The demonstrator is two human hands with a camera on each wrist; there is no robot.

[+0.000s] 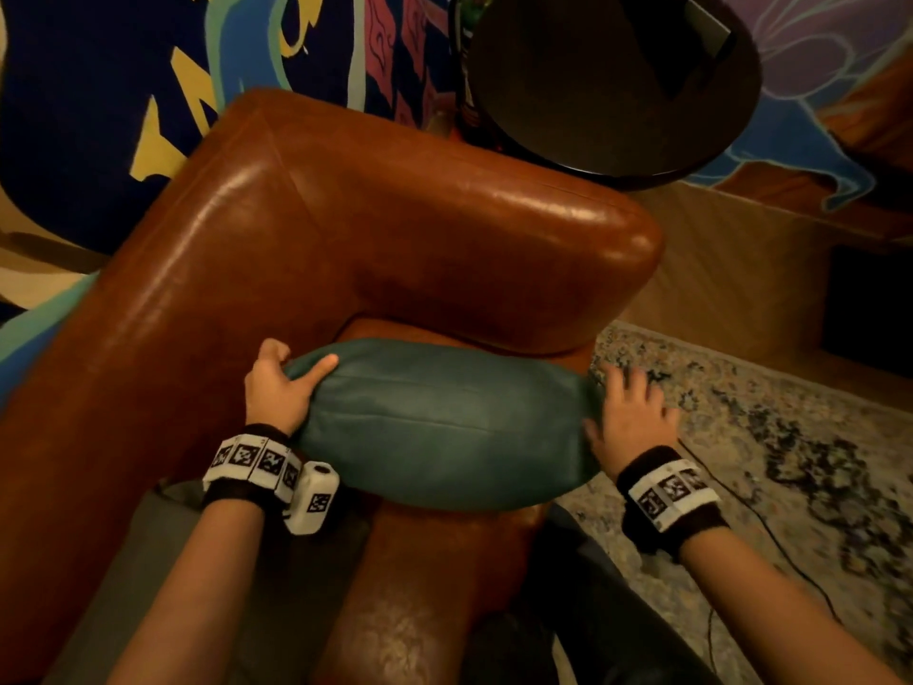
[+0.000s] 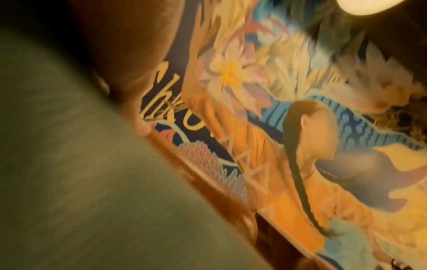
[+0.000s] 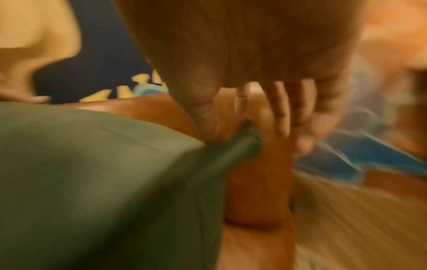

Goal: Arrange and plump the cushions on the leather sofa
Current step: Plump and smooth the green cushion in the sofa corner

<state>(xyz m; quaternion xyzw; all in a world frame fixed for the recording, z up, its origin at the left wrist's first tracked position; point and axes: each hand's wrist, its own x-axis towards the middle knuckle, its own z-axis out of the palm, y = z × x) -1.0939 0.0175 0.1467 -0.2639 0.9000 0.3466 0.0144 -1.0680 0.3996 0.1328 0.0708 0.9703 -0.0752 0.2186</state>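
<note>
My left hand (image 1: 276, 383) grips the teal cushion (image 1: 444, 422) at its 9 o'clock end, thumb on top. Cushion sits on the sofa (image 1: 395, 229) seat. My right hand (image 1: 630, 412), fingers spread, presses the 3 o'clock end; uneven squeezing could push it off onto the rug (image 1: 766, 437).

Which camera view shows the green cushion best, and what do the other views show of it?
The head view: the whole green cushion shows, sharp, between the left hand and the right hand, on the brown leather sofa. The left wrist view shows only a blurred green surface; the right wrist view shows one blurred corner near the fingers.
</note>
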